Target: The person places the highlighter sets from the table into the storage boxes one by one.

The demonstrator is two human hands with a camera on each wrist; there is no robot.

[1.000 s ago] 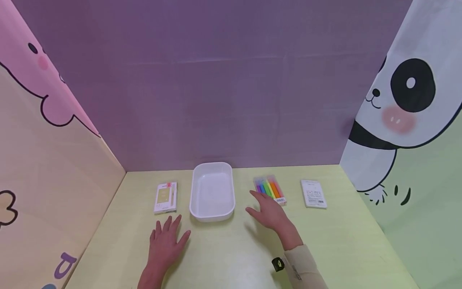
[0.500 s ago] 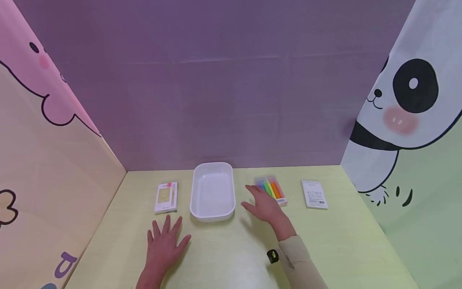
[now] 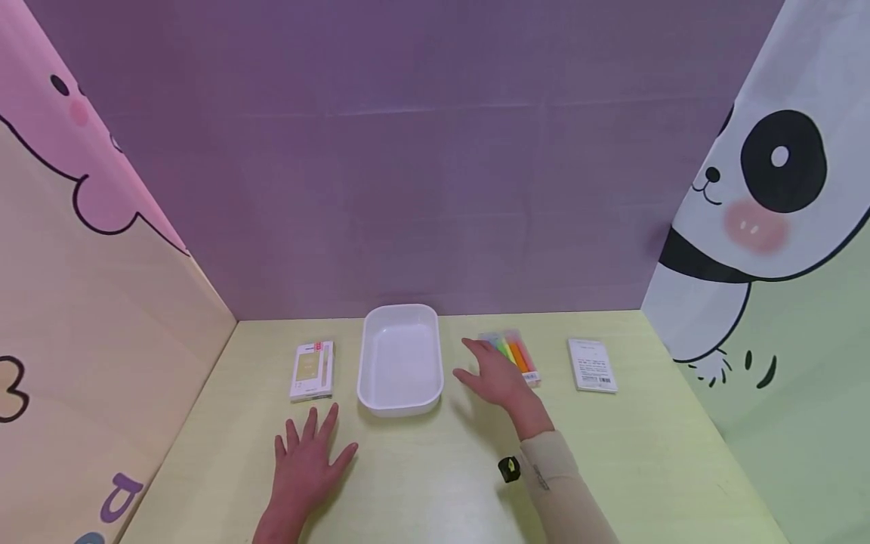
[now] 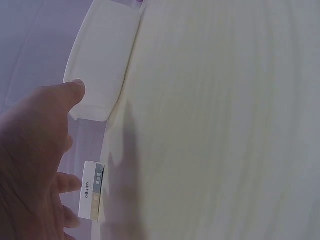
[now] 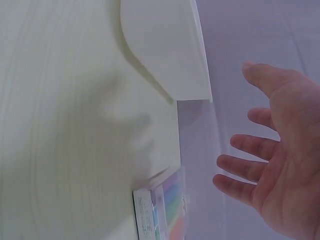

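Hovering over the pale table with the left hand, spread wide and gripping nothing, just short of the white box! Hovering with the right hand too, digits loosely apart, gripping nothing, partly hiding the pack of coloured markers from the head camera. Finding that pack flat on the table, right of the white tray. Spotting a white packet farther right, then meeting the purple backdrop behind.
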